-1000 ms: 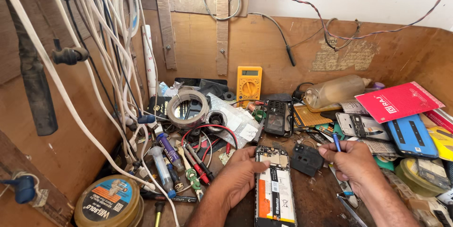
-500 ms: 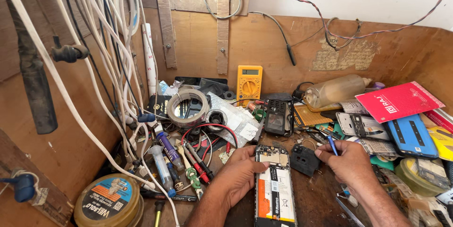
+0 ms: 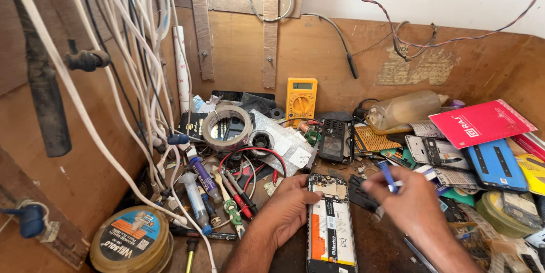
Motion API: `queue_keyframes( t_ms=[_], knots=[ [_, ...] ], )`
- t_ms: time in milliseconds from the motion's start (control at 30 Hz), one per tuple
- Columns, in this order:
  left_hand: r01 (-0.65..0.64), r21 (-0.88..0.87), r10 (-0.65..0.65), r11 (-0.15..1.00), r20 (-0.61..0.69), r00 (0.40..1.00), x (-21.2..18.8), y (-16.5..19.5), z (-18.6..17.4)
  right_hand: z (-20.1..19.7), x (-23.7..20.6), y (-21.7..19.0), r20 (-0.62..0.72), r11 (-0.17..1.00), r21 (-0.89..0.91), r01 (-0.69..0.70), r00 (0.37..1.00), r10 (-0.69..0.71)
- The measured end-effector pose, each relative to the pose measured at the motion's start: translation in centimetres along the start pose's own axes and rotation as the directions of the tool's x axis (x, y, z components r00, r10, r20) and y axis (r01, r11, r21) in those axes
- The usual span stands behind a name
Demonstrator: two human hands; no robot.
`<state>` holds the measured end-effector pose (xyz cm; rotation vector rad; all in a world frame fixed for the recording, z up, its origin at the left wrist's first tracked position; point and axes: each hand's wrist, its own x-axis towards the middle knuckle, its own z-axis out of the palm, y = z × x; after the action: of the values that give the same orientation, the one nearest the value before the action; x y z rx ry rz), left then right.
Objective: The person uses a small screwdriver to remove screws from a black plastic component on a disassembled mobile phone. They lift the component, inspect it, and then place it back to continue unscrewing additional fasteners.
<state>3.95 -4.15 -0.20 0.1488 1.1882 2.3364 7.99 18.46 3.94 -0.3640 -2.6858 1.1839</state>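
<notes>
Hands over an opened black mobile phone (image 3: 331, 225) with its back cover off, lying on the cluttered wooden bench (image 3: 392, 244).
Left hand (image 3: 290, 206) rests half-curled against the phone's left edge; right hand (image 3: 410, 198) pinches a thin blue-handled tool (image 3: 388, 175) just right of it.

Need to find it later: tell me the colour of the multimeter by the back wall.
Yellow-orange multimeter with a black dial, clearest in the head view.

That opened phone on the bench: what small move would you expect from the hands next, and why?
Probably the right hand brings its small blue-handled tool down to the top of the opened phone. The left hand rests against the phone's left edge, its back is off with the circuit board bare, and the tool hangs just to the right of that board.
</notes>
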Motion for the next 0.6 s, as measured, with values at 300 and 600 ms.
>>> queue_keyframes(
  t_ms=[300, 600],
  knots=[
    [-0.056, -0.006, 0.057, 0.998, 0.073, 0.996, 0.3, -0.3, -0.5, 2.6, -4.8, -2.8, 0.310, 0.923, 0.021, 0.384, 0.875, -0.371],
    [-0.048, -0.065, 0.049, 0.997, 0.015, 0.999, -0.2, 0.1, -0.2, 3.3, -5.2, -3.5, 0.305, 0.897, -0.047, 0.439, 0.862, -0.406]
  ],
)
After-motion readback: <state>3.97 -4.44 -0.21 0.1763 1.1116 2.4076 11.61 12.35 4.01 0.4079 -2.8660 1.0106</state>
